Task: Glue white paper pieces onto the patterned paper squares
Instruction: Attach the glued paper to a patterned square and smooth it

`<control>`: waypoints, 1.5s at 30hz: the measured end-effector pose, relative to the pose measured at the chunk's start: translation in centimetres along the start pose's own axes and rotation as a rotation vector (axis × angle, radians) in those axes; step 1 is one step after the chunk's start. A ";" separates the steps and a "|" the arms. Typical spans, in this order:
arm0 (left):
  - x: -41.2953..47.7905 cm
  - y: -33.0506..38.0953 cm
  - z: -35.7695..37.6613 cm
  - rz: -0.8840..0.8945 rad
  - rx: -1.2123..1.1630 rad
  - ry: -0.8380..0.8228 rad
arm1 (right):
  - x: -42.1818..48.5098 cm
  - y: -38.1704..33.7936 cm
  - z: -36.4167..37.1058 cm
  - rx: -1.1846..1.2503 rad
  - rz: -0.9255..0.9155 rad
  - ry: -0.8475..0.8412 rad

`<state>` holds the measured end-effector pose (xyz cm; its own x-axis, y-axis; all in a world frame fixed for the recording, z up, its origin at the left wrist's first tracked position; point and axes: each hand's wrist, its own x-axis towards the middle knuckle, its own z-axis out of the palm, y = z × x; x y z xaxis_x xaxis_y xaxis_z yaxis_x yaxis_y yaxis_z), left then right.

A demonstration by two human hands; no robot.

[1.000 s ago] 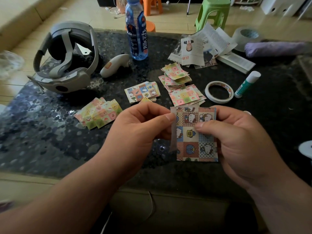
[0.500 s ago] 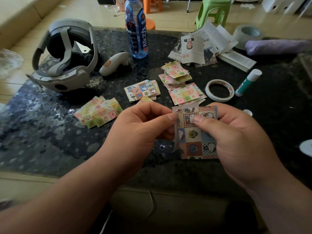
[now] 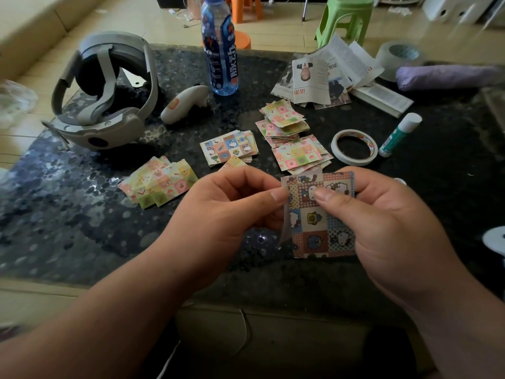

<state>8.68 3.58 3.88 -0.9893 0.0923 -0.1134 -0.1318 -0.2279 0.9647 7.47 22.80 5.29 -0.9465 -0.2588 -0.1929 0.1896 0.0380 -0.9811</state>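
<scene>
Head camera view, looking down over a dark, speckled, glass-topped bench (image 3: 82, 214). Both hands are raised just above its near edge and share one paper square (image 3: 322, 225) printed with cartoon cats in a checked patchwork. Its printed face is turned toward the wearer, probably so that its left edge can be worked close to the eyes.

The right hand (image 3: 382, 228) clamps the sheet, with the thumb flat on the printed face near the top and the fingers curled behind. The left hand (image 3: 226, 212) has thumb and forefinger closed in a pinch at the top left corner. There a pale greyish-white strip (image 3: 284, 225) hangs along the square's left side, its lower end curling away. It cannot be told whether this strip is being stuck down or lifted. Given the task, it is likely the white piece being joined to the square.

A green and white glue stick (image 3: 400, 134) lies beyond the right hand, beside a ring of white tape (image 3: 354, 147), both within easy reach. Four loose piles (image 3: 161, 181) of pastel patterned squares lie farther back, seemingly grouped by pattern.
</scene>
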 end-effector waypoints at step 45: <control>0.1 0.8 -0.3 -0.042 0.090 -0.022 | -0.2 -0.5 0.1 -0.010 0.040 -0.011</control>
<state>8.43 3.11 4.57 -0.9813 0.1213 -0.1497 -0.1658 -0.1356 0.9768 7.57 22.70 5.85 -0.9354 -0.2673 -0.2315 0.2241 0.0583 -0.9728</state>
